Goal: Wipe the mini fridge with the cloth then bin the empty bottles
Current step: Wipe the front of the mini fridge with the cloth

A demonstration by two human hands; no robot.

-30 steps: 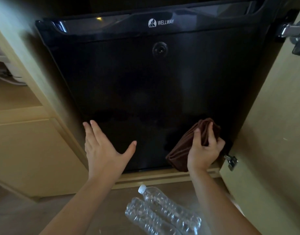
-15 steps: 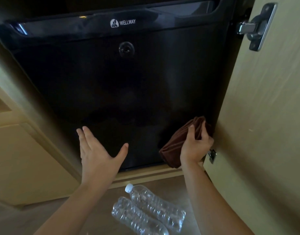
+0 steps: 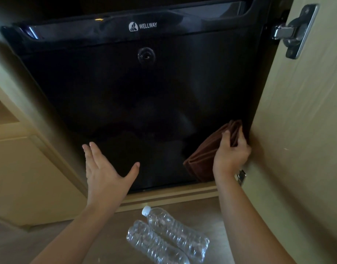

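The fridge (image 3: 144,103) fills the centre of the frame: a flat, glossy black door with a moulded top rail, white "WELLWAY" lettering and a round lock (image 3: 146,55) below it. The cloth (image 3: 203,157), brown, soft and folded into a thick pad, lies against the door's lower right corner. The right hand (image 3: 230,155) grips the cloth's upper edge, fingers curled over the fold. The left hand (image 3: 104,172) is spread open at lower centre-left, fingers straight, thumb out, palm facing the door; whether it touches cannot be told.

Two bottles (image 3: 178,236), clear ribbed plastic, lie side by side and touching on the wood-grain floor (image 3: 49,242) at bottom centre. One has a white cap (image 3: 146,210).

A pale wooden cabinet door (image 3: 297,140) stands open at right, with a metal hinge (image 3: 295,31) at upper right.
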